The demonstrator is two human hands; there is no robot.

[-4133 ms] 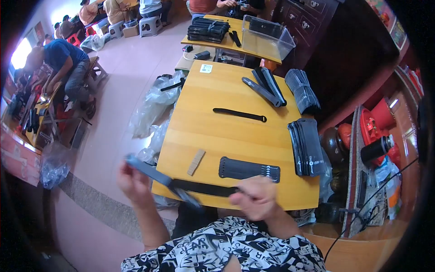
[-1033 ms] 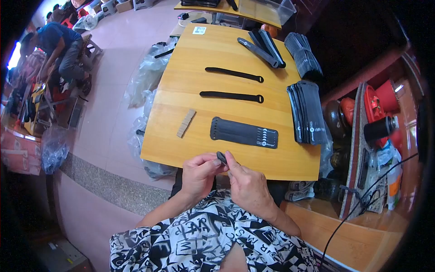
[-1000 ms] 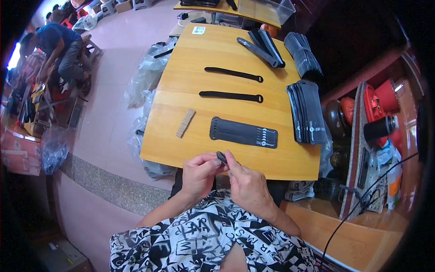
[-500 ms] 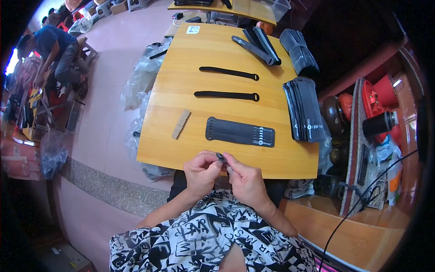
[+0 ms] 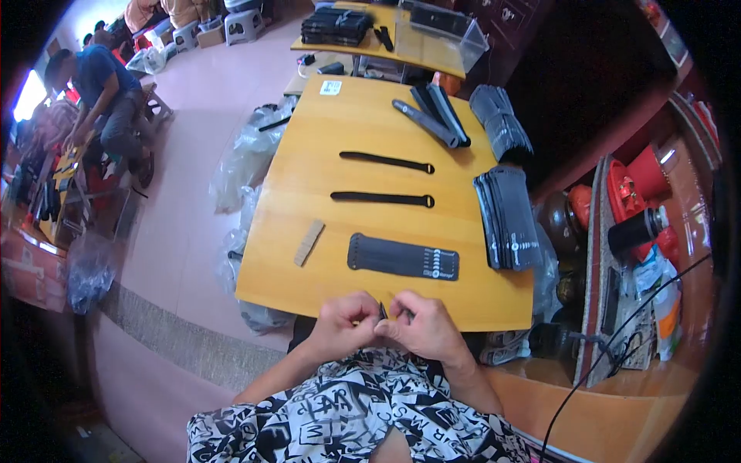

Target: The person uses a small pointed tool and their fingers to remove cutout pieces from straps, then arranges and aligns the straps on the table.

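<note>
At the table's near edge, my left hand (image 5: pixel 343 324) pinches a small dark strap-like piece (image 5: pixel 382 310) between thumb and fingers. My right hand (image 5: pixel 423 330) closes on the same piece from the other side, its thumb against the left fingertips. Most of the piece is hidden by the fingers. Just beyond them lies a flat dark grey set of straps (image 5: pixel 394 257) with white print at its right end. To its left is a short tan strip of small segments (image 5: pixel 309 243). Farther off, two black straps with end loops, a nearer one (image 5: pixel 378 198) and a farther one (image 5: pixel 382 160), lie crosswise.
Stacked grey straps (image 5: pixel 505 220) and a tied bundle (image 5: pixel 500 119) line the table's right side. Loose straps (image 5: pixel 432 116) fan out at the back. Plastic bags (image 5: pixel 251 162) hang along the left edge. A person (image 5: pixel 108 96) sits working at far left. A cable (image 5: pixel 602 355) runs at right.
The view has tilted up, so the table appears lower and more of the rear table shows. My right fingers have shifted and curled around the small piece. The straps on the table stay put.
</note>
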